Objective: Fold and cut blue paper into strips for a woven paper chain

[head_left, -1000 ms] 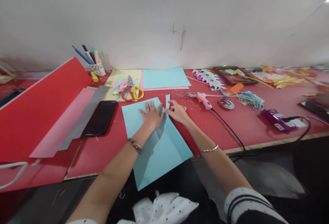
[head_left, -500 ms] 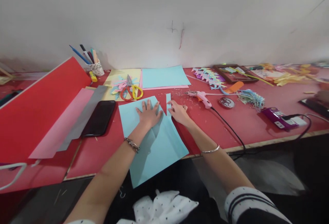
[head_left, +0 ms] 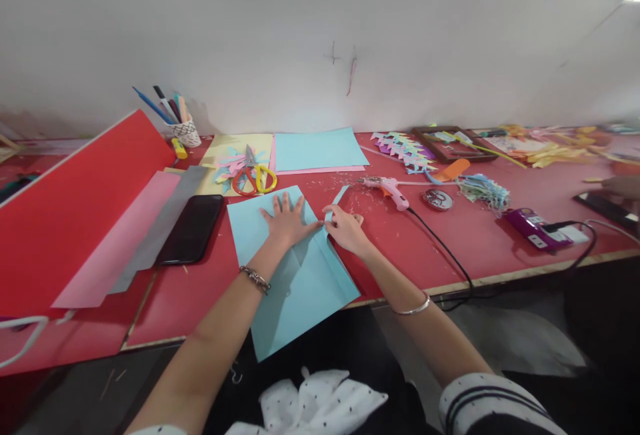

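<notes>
A light blue paper sheet (head_left: 287,315) lies slanted on the red table, its near corner over the front edge. My left hand (head_left: 287,223) presses flat on its upper part, fingers spread, thumb reaching to the right edge. Along that edge a narrow paper strip (head_left: 341,193) is parted from the sheet at the top and still joined lower down. My right hand (head_left: 347,230) pinches this strip where it leaves the sheet, close to my left thumb. A crease runs down the sheet's right side.
Behind the sheet lie scissors (head_left: 255,179) on paper scraps and a stack of blue paper (head_left: 320,148). A phone (head_left: 193,228) is at left. To the right are a pink glue gun (head_left: 390,190) with its cord, a round tin (head_left: 438,199) and a purple power strip (head_left: 537,230).
My right hand has pulled the strip further down, and its free end now leans to the right. My left thumb has stretched toward the tear.
</notes>
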